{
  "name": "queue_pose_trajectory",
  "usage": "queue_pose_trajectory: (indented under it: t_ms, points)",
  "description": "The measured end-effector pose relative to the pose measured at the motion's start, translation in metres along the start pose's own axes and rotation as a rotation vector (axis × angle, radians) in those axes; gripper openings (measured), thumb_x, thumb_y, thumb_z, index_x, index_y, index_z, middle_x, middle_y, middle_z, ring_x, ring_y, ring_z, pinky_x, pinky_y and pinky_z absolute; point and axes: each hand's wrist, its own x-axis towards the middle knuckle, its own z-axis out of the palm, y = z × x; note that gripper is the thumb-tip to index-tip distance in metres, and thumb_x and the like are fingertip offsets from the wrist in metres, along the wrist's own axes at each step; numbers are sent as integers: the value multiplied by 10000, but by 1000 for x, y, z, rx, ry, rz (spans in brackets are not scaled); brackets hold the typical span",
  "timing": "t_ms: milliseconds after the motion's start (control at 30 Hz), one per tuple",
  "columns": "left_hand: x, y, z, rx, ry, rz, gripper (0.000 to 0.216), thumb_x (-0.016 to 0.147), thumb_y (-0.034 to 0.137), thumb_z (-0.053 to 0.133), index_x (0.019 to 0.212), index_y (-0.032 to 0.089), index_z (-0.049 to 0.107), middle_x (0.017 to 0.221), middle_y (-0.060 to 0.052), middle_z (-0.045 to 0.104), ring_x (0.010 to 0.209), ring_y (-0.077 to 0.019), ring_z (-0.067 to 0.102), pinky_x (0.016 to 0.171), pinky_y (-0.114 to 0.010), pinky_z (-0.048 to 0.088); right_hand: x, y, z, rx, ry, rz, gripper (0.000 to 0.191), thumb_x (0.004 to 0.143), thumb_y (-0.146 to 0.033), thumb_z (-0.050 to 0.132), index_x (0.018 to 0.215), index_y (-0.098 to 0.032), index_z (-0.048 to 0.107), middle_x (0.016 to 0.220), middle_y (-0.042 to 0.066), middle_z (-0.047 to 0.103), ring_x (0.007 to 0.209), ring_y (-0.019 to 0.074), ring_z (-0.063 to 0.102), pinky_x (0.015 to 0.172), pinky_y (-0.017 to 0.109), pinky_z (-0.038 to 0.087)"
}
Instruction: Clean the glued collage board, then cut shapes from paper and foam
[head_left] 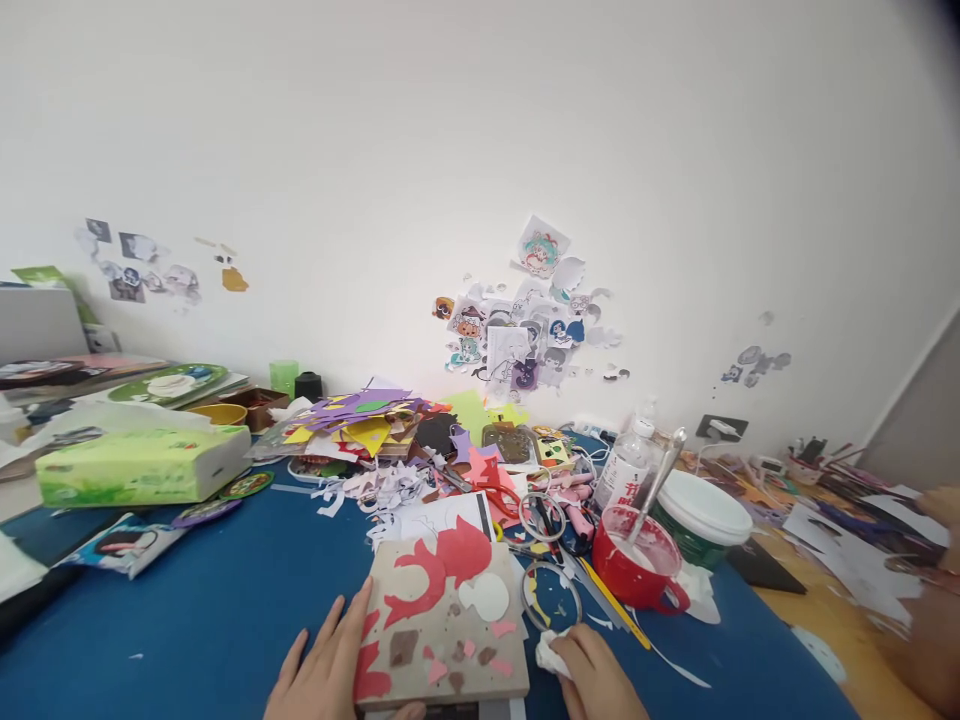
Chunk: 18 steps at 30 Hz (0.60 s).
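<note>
A greyish-beige board [420, 650] lies in front of me on the blue table, bearing red paper cut-outs [463, 552], a white paper shape [489, 598] and small pink and brown scraps. My left hand [326, 660] rests along the board's left edge, fingers spread, with the thumb at its front edge. Just right of the board, my right hand [600, 680] is closed on a crumpled white tissue [553, 655]. Beyond the tissue lies a roll of clear tape [551, 598]. Behind the board is a white sheet with line drawing [442, 522], partly covered.
To the right stand a red mug [637, 565] with a spoon [660, 480], a white-lidded tub [705, 510] and a bottle [626, 465]. Red scissors [501, 498], a yellow pencil [619, 605] and paper scraps crowd the back. A tissue pack [135, 465] sits left. Another person's arm shows far right.
</note>
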Motion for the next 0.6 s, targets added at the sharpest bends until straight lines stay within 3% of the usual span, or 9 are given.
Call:
queue_pose_trajectory:
  t_ms: [67,200,300,400,500,600]
  points:
    - [4,-7,-1,-33,-17,76,1040,629,631,552,1431,170,78,1421,-93,330,1298,-302,320,1043,-476,311,9,3,-16,89,-1,10,322,777,-47,407,995,-232,555,867,62,594,768,172,619,675,228,516]
    - [9,-17,-4,-21,-9,175,991,657,571,573,1433,200,80,1445,-80,282,1297,-301,321,1035,-429,340,38,-14,-41,152,47,-6,344,792,-44,373,1026,-222,551,913,82,563,804,188,593,702,281,510]
    - [7,-18,-3,11,35,184,969,687,549,559,1435,191,58,1428,-90,322,1274,-302,360,1014,-418,370,56,-35,-39,165,30,-53,352,774,-13,329,931,-196,585,859,78,548,770,189,566,670,295,499]
    - [4,-19,-1,38,76,229,979,698,574,542,1435,201,17,1410,-90,361,1260,-295,385,999,-407,388,59,-50,-29,214,-115,-60,335,770,3,354,882,-198,597,860,63,548,779,176,552,679,274,482]
    - [3,-19,-1,57,107,266,1016,685,572,564,1432,218,-27,1404,-85,375,1250,-292,400,986,-401,399,54,-53,-24,332,-208,-35,200,751,-64,492,879,-185,587,918,69,529,848,191,537,720,281,471]
    - [4,-17,-3,72,130,266,1013,694,566,559,1430,225,-49,1407,-89,372,1239,-290,416,977,-406,404,51,-51,-25,421,-204,-10,142,760,-110,522,877,-172,572,942,75,505,879,198,515,756,304,456]
